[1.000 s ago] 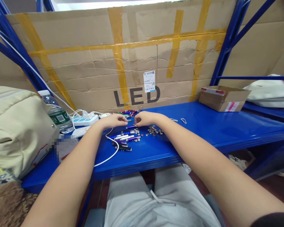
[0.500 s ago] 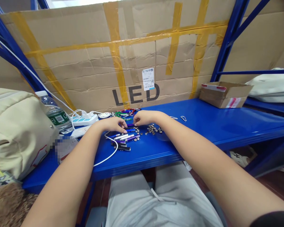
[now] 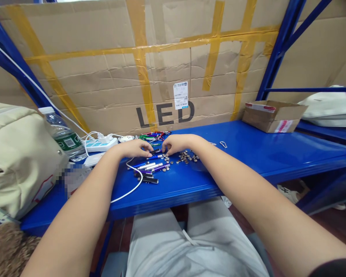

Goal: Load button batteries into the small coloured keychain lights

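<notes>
My left hand point(image 3: 138, 148) has its fingers closed on one end of a small black tube point(image 3: 155, 152). Close beside the tube's other end is my right hand point(image 3: 173, 144), its fingers curled inward; what they hold, if anything, is hidden. Blue, silver and purple tubes point(image 3: 150, 167) lie just in front of my hands, with a black one point(image 3: 148, 180) nearest the table edge. To the right of them many small silver button cells point(image 3: 186, 156) are scattered. Behind my hands is a pile of red, green and blue tubes point(image 3: 152, 136).
A white power strip point(image 3: 101, 144), a water bottle point(image 3: 66, 138) and a beige bag point(image 3: 20, 154) stand at left. A white cable point(image 3: 140, 184) curves over the blue table point(image 3: 248, 154). Carabiners point(image 3: 223, 144) lie right; an open cardboard box point(image 3: 272, 115) sits further right.
A black tube now shows between my hands, where a purple one was seen before. My left hand has shifted slightly, and the view has moved a little.
</notes>
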